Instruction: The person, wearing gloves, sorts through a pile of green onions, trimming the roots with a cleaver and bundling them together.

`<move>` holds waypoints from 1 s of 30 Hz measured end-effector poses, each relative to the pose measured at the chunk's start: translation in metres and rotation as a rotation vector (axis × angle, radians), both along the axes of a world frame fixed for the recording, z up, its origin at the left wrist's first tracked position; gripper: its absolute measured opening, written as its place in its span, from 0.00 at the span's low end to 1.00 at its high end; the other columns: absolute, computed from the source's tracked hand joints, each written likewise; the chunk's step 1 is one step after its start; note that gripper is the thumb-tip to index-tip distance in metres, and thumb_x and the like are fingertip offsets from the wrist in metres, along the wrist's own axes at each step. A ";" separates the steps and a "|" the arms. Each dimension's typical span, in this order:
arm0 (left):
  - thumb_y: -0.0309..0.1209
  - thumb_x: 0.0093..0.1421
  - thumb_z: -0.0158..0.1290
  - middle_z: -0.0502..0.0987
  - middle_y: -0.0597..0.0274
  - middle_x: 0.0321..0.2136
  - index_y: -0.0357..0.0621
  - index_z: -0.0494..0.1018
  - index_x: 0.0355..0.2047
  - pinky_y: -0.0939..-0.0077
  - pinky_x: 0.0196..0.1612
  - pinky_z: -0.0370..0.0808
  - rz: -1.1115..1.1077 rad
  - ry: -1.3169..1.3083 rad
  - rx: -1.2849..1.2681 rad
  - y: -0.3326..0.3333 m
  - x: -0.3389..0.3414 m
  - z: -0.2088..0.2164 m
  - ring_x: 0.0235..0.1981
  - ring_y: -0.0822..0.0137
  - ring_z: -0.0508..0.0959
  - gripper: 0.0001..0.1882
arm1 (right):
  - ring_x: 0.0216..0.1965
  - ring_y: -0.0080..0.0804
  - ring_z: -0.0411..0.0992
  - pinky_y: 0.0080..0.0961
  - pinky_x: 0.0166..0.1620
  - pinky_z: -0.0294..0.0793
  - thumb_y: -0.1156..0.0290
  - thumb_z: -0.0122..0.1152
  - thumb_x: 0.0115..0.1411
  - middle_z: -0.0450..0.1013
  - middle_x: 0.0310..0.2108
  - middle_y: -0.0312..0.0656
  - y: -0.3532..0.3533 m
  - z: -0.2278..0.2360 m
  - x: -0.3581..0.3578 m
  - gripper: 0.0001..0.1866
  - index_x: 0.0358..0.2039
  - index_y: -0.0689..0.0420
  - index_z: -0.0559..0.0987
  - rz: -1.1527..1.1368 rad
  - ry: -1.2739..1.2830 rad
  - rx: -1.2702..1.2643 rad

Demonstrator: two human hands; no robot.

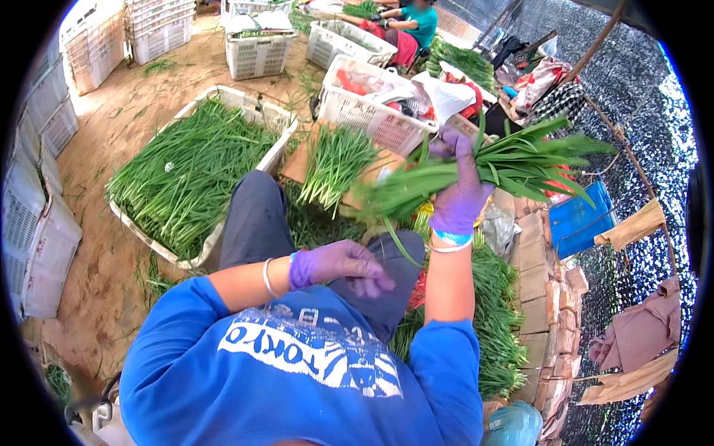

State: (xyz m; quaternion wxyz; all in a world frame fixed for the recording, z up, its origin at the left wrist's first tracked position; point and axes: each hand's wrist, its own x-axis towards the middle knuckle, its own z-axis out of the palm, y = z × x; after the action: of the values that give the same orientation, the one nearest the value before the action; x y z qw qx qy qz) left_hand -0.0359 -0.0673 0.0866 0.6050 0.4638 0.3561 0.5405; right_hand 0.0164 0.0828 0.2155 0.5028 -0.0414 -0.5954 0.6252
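Observation:
My right hand (pixel 459 199), in a purple glove, is raised and closed around a bunch of garlic chives (pixel 532 157). Its leaves fan out to the right, and its left end is blurred. One long leaf droops from the bunch toward my knee. My left hand (pixel 342 267), also gloved in purple, hovers over my lap with its fingers curled in; nothing shows between them. Beyond my knees, another bundle of chives (pixel 336 165) lies on a brown board (pixel 296 165). To the left, a white crate (pixel 280 149) is heaped with loose chives (pixel 197 175).
More chives (pixel 494 320) are piled beside my right leg, along a row of bricks (pixel 534 297). A white crate with cloths and bags (pixel 372 119) stands ahead. Stacked crates (pixel 37 253) line the left. A person in a green top (pixel 418 26) sits at the far end.

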 end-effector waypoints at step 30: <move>0.24 0.37 0.59 0.73 0.50 0.40 0.35 0.67 0.45 0.70 0.47 0.70 0.420 0.031 -0.351 -0.181 -0.071 -0.032 0.43 0.58 0.73 0.31 | 0.29 0.25 0.72 0.19 0.36 0.71 0.74 0.49 0.55 0.74 0.31 0.44 -0.036 -0.094 0.053 0.13 0.40 0.65 0.74 0.005 -0.605 0.069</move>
State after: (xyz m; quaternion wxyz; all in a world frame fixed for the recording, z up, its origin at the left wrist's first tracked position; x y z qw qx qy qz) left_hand -0.1067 -0.2485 0.0549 0.5454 0.2760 0.5418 0.5769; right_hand 0.0690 0.0471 0.1214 0.3023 -0.2073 -0.7390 0.5652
